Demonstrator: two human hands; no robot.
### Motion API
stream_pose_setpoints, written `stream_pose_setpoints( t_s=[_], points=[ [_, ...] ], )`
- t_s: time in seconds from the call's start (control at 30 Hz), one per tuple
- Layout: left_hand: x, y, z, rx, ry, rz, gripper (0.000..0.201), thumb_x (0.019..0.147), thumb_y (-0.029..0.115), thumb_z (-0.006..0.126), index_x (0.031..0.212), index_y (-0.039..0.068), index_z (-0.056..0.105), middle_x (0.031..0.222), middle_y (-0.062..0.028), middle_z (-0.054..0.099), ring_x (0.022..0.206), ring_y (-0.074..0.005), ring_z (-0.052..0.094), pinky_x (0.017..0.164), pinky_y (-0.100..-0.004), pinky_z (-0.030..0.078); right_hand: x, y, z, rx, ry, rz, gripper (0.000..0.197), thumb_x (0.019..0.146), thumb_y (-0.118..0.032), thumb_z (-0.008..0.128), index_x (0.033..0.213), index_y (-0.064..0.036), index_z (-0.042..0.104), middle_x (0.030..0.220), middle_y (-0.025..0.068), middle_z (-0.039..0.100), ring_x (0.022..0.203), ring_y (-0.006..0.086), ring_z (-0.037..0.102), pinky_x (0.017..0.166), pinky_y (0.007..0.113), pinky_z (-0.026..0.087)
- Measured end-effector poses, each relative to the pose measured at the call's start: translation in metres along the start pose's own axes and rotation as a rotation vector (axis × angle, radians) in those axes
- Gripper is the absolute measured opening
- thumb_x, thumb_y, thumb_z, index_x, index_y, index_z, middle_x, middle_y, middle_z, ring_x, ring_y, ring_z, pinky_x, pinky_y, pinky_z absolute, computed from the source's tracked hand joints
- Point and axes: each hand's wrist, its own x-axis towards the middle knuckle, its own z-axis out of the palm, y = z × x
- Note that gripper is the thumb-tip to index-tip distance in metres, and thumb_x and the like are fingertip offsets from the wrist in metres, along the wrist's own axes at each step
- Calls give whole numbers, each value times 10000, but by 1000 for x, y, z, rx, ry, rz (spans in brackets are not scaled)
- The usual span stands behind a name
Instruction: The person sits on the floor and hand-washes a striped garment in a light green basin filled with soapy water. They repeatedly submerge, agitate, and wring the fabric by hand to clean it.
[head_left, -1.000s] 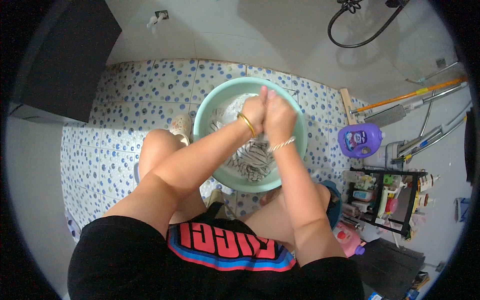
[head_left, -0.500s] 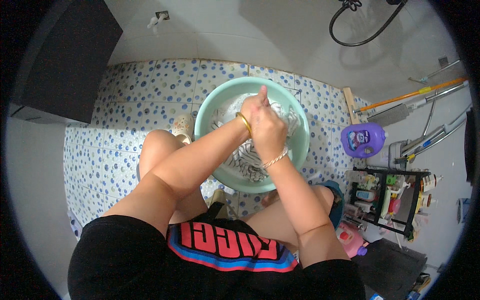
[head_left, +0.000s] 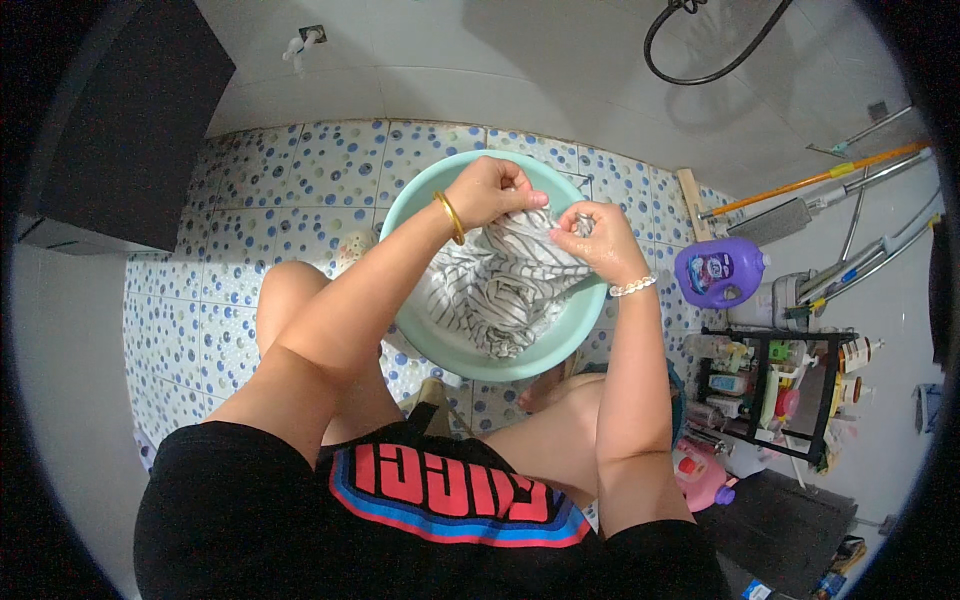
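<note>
A wet white garment with dark stripes [head_left: 500, 285] lies bunched in a round mint-green basin [head_left: 490, 372], its upper part lifted and spread between my hands. My left hand [head_left: 490, 192], with a gold bangle at the wrist, pinches the cloth near the basin's far side. On the right, my right hand [head_left: 602, 240], a pale braided bracelet on its wrist, grips another edge of the same cloth with thumb and fingers. Suds cling around the fabric. Most of the basin's bottom is hidden under the cloth.
A purple detergent jug [head_left: 718, 273] stands to the right, near a mop with an orange pole [head_left: 815, 180] and a black rack of bottles [head_left: 770, 390]. Lower right is a pink jug [head_left: 703, 475]. A dark cabinet [head_left: 125, 130] fills the upper left. A wall tap [head_left: 305, 42] sticks out behind.
My hands were pressed together over the basin; now they are apart, the right one further right. The striped cloth has come up and is stretched between them.
</note>
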Motion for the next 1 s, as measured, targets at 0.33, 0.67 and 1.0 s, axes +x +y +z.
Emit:
stream_pose_setpoints(
  t_s=[0.33, 0.67, 1.0],
  points=[
    [-8, -5, -13, -199, -23, 12, 224, 822, 258, 519, 775, 42, 557, 685, -8, 576, 592, -67, 521, 550, -208, 431, 7, 8, 13, 913, 634, 40, 72, 840, -121, 446, 832, -54, 470, 698, 2, 515, 611, 78, 463, 538, 206, 391],
    [1, -44, 50, -909, 374, -301, 300, 832, 362, 466, 752, 77, 513, 605, -30, 486, 577, -149, 495, 511, -299, 414, 26, -15, 78, -327, 696, -186, 293, 802, -218, 504, 592, -13, 499, 554, 161, 497, 500, 296, 506, 449, 336, 384],
    [-5, -33, 48, -987, 242, -313, 205, 837, 245, 474, 850, 45, 514, 770, -75, 578, 670, -184, 568, 601, -347, 474, 42, -10, 63, -449, 642, 129, 341, 834, -241, 440, 603, -5, 524, 575, 191, 525, 508, 321, 526, 449, 364, 398]
  ],
)
